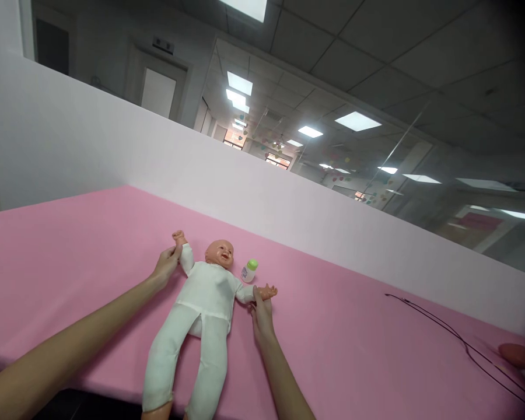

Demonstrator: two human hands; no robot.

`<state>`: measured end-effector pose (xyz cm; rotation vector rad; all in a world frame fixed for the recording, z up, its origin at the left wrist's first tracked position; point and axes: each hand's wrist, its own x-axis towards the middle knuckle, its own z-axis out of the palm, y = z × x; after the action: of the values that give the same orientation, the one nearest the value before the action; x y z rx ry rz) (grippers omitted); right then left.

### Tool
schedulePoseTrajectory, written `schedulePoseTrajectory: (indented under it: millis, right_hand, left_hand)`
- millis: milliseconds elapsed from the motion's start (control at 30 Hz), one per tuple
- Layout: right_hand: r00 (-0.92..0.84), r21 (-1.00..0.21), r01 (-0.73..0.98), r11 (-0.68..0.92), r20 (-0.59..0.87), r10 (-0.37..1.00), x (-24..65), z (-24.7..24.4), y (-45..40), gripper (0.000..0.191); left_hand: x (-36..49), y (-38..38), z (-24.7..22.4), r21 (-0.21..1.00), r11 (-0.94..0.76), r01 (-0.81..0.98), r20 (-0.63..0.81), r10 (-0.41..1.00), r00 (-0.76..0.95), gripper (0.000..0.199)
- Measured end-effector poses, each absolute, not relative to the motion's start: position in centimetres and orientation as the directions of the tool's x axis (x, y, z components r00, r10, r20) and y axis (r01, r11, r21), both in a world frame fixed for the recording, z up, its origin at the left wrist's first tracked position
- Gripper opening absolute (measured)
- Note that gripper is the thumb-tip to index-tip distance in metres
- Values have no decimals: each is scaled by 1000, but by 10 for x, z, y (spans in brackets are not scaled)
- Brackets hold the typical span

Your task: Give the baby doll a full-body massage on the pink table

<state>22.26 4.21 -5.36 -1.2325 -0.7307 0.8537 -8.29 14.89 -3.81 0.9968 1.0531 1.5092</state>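
Observation:
A baby doll (pixel 207 291) in a white top and white trousers lies on its back, its head toward the wall. My left hand (pixel 166 267) is closed around the doll's forearm on the left, just below the raised doll hand. On the other side, my right hand (pixel 262 315) grips the doll's other wrist at the sleeve's end, with the small doll hand sticking out past my thumb. Beside the doll's head and shoulder stands a small bottle (pixel 249 271) with a green cap, touched by neither hand. The doll's feet run toward the lower picture edge.
The doll rests on a pink padded surface (pixel 332 326), bounded at the back by a low white wall (pixel 262 198). A thin dark cord (pixel 450 329) curves across the right side. Near the right edge lies a rounded reddish-brown object (pixel 520 354), partly cut off.

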Motion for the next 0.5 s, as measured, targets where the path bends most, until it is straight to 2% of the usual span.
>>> schedulePoseTrajectory:
  millis: [67,200,367,500]
  right_hand:
    - [490,-986,-93,137,74,869,222,-55,48,98]
    - [431,-979,25,202,193,881,220,-50,61,90]
    - [352,-957,139,256,290,890,200,-36,90,66]
    - [362,-947,253,200,284,888,183,-28,110,52]
  left_hand:
    - [-82,152,-34,956,-146,-253,118,985,-123,61]
    - [-89,161,-19,971,-146,-189,133,988,-77,67]
    - [-87,176,-14,994,100,44,-100,995,-7,53]
    - [-85,176,-27,979,185,85,-185,983,-15,49]
